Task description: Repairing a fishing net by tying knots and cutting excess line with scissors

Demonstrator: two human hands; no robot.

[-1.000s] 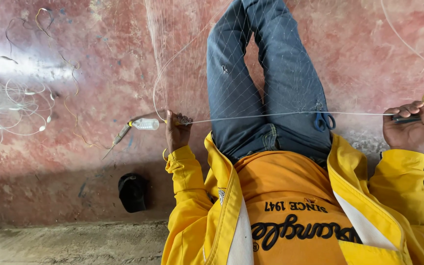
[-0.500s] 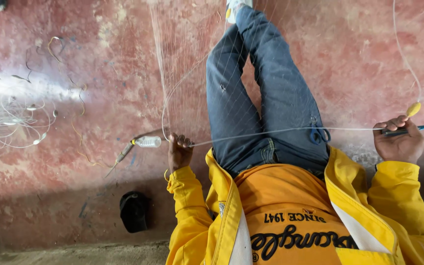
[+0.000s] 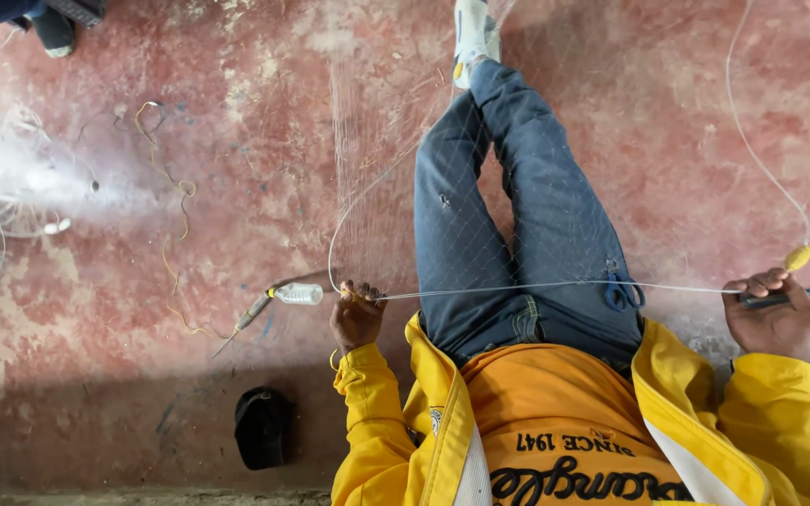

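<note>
While the person sits on the red floor (image 3: 189, 112) w/ legs stretched out, a white cord (image 3: 555, 287) runs taut across the lap betw. both hands, prob. so the mesh hangs straight for working. Left hand (image 3: 356, 317) is closed around one end of the cord, just beside a small clear float (image 3: 298, 293) lying on the floor. Right hand (image 3: 772, 314) is closed on the other end and also pinches a blue netting needle (image 3: 794, 295) (tip pointing outward, away from the body), w/ a yellow float (image 3: 797, 257) touching the fingertips. Fine fishing net (image 3: 377, 159) drapes over the jeans and spreads toward the shoe. Black cap (image 3: 262, 426) lies near the left elbow; loose line is heaped at far left.
</note>
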